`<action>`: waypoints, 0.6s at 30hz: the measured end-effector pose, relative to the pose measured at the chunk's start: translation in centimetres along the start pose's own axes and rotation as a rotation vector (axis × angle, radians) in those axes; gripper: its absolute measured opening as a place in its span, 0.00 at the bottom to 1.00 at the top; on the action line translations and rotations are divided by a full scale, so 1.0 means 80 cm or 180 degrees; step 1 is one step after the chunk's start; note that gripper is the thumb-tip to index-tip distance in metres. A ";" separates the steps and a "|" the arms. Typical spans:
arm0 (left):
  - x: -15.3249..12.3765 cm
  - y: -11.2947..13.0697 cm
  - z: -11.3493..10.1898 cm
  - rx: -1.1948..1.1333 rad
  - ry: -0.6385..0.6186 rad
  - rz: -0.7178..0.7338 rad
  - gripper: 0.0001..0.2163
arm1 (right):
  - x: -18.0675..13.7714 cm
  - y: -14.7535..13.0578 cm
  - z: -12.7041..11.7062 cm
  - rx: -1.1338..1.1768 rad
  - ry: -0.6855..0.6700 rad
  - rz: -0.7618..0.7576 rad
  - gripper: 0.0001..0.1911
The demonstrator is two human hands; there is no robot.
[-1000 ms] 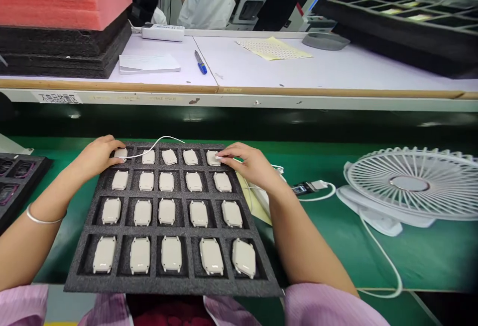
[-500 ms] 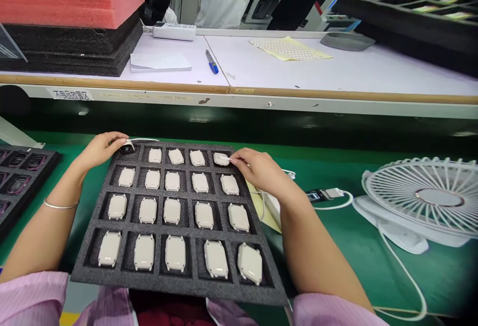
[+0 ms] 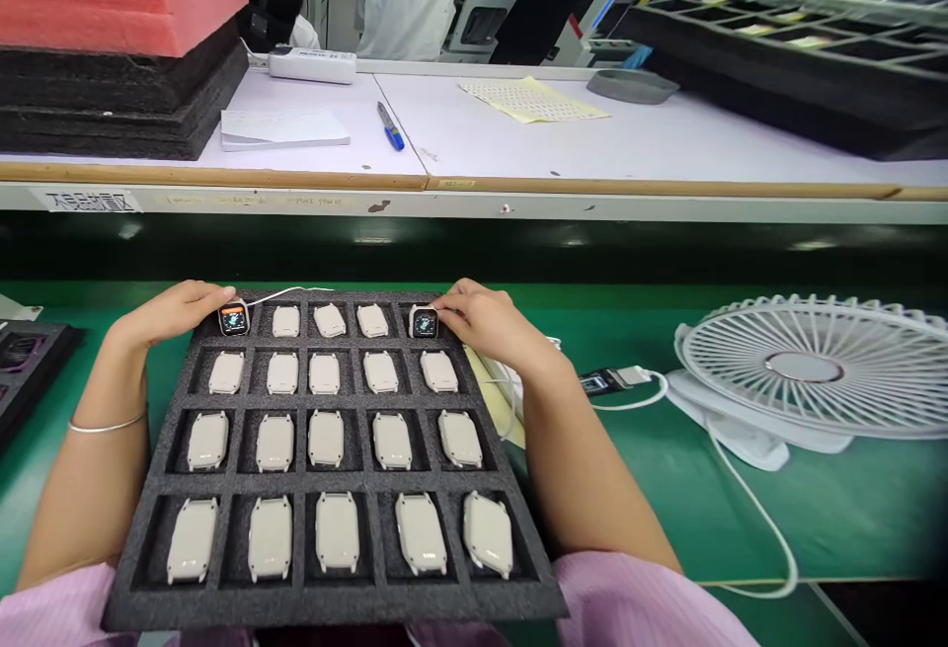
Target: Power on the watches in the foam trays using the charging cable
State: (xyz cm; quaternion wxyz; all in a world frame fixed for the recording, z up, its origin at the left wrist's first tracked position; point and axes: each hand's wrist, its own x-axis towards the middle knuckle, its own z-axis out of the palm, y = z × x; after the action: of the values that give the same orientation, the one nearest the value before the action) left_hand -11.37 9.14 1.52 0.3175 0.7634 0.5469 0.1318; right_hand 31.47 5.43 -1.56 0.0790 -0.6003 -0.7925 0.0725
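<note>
A black foam tray (image 3: 341,609) with rows of pockets lies in front of me. Most pockets hold a pale watch case (image 3: 338,530), back side up. At the tray's far left corner, my left hand (image 3: 172,311) is closed on the edge of a smartwatch (image 3: 234,318) with its lit screen facing me. A white cable (image 3: 285,291) runs from beside that watch along the tray's far edge. In the far right pocket, my right hand (image 3: 495,326) pinches the side of a second smartwatch (image 3: 425,322), its screen also lit.
To the right stand a white fan (image 3: 807,370) and a small dark device (image 3: 601,382) on a white cable. Another dark tray (image 3: 34,361) sits at left. The shelf (image 3: 415,148) above bears foam stacks, paper and a pen (image 3: 390,126). People are behind it.
Both watches have been turned so their screens face me and are now lit; the right one showed its pale back before. The view has shifted slightly, and both hands stay at the far corners.
</note>
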 end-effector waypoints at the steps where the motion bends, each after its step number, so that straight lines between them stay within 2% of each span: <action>1: 0.001 0.000 -0.002 -0.0042 -0.0173 -0.0020 0.35 | -0.001 0.000 0.000 0.0004 0.0012 -0.0021 0.16; 3: 0.002 0.000 -0.005 -0.0094 -0.0353 -0.0057 0.35 | -0.001 0.001 0.000 -0.0012 0.0066 -0.0080 0.16; 10: 0.003 -0.010 -0.005 -0.0072 -0.0316 -0.0123 0.33 | 0.001 0.004 0.006 -0.0010 0.0219 -0.0178 0.14; 18: 0.003 0.001 -0.001 0.0123 -0.0321 -0.0101 0.32 | 0.003 0.015 0.015 0.0030 0.0148 -0.0301 0.14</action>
State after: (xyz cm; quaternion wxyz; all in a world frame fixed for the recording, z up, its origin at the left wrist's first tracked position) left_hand -11.26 9.36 1.57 0.3319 0.7663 0.5446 0.0776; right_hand 32.30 6.00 -3.02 0.1036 -0.5634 -0.8176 0.0585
